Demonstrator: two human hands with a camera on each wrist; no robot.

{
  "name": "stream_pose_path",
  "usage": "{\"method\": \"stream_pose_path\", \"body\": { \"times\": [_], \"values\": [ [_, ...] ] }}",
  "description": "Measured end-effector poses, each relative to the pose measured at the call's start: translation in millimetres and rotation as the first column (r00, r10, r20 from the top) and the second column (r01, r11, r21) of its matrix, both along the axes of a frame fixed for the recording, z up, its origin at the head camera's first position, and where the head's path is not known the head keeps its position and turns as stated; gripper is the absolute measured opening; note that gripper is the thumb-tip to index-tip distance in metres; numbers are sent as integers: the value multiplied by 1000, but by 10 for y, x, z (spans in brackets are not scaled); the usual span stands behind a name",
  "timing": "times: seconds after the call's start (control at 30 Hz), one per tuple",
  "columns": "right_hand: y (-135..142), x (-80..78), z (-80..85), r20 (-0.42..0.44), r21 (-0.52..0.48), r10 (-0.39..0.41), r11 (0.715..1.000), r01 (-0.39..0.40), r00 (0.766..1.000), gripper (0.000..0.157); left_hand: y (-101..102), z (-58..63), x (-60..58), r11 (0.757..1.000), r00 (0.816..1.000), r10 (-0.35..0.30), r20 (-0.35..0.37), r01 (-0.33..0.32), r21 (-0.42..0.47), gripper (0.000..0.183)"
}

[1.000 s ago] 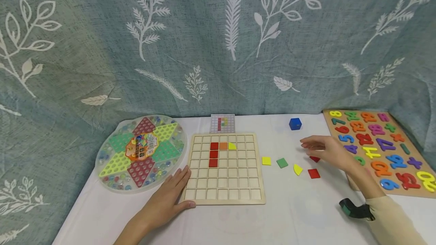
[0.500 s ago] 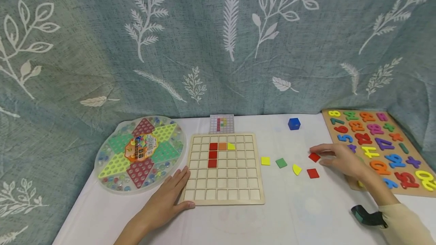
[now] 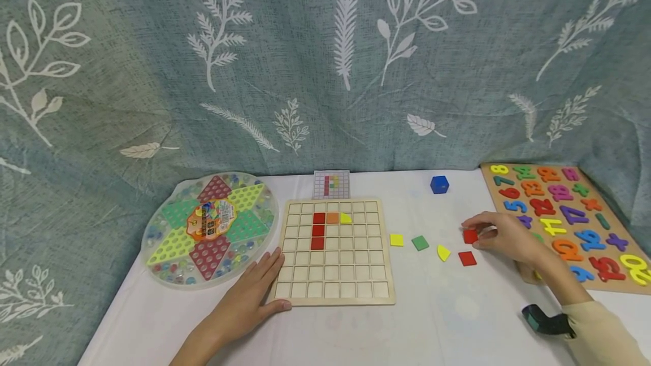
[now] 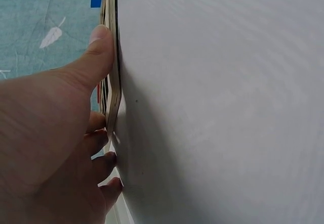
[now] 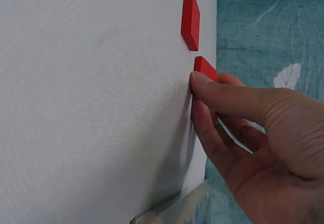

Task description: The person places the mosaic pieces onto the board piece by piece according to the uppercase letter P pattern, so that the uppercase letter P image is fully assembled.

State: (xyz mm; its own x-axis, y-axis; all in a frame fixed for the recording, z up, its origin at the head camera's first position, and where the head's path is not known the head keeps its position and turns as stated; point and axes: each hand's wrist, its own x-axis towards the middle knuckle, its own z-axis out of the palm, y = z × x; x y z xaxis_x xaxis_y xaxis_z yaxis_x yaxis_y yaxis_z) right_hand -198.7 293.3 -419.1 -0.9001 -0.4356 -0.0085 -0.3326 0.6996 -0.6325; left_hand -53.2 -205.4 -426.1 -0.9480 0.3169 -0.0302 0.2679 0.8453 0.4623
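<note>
My right hand pinches a red square tile between thumb and fingers, low over the white tablecloth. A second red square tile lies just in front of it. My left hand rests with extended fingers along the left edge of the wooden grid board, its thumb at the near corner. Set in the board's cells are three red squares in a column, an orange square and a yellow quarter-round tile.
Between board and right hand lie a yellow square, a green square and another yellow rounded tile. A pattern card and blue cube stand behind. A round marble game and number board flank them.
My right hand has moved down to the farther red tile and taken hold of it, turning it slightly. The left hand has stayed on the board's edge.
</note>
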Motion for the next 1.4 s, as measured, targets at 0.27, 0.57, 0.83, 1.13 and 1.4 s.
{"method": "stream_pose_path", "body": {
  "times": [0.27,0.57,0.83,1.13,1.4],
  "values": [
    [-7,-4,13,24,-5,-30,1000,30,999,25,-5,-2,-2,1000,1000,-3,5,3,-2,90],
    [-115,-29,74,29,-29,-65,997,66,997,20,1,-9,-10,1000,1000,-6,1,6,0,89],
    [-283,-54,58,96,-91,-106,989,115,990,28,2,-13,-16,1000,1000,-5,6,5,0,90],
    [-549,-90,87,131,-138,-77,986,95,988,29,3,-4,-19,1000,1000,-3,15,3,-5,90],
    [-764,-105,26,105,-189,-38,980,57,994,25,2,12,-8,1000,1000,-4,17,4,-6,90]
  ]
}}
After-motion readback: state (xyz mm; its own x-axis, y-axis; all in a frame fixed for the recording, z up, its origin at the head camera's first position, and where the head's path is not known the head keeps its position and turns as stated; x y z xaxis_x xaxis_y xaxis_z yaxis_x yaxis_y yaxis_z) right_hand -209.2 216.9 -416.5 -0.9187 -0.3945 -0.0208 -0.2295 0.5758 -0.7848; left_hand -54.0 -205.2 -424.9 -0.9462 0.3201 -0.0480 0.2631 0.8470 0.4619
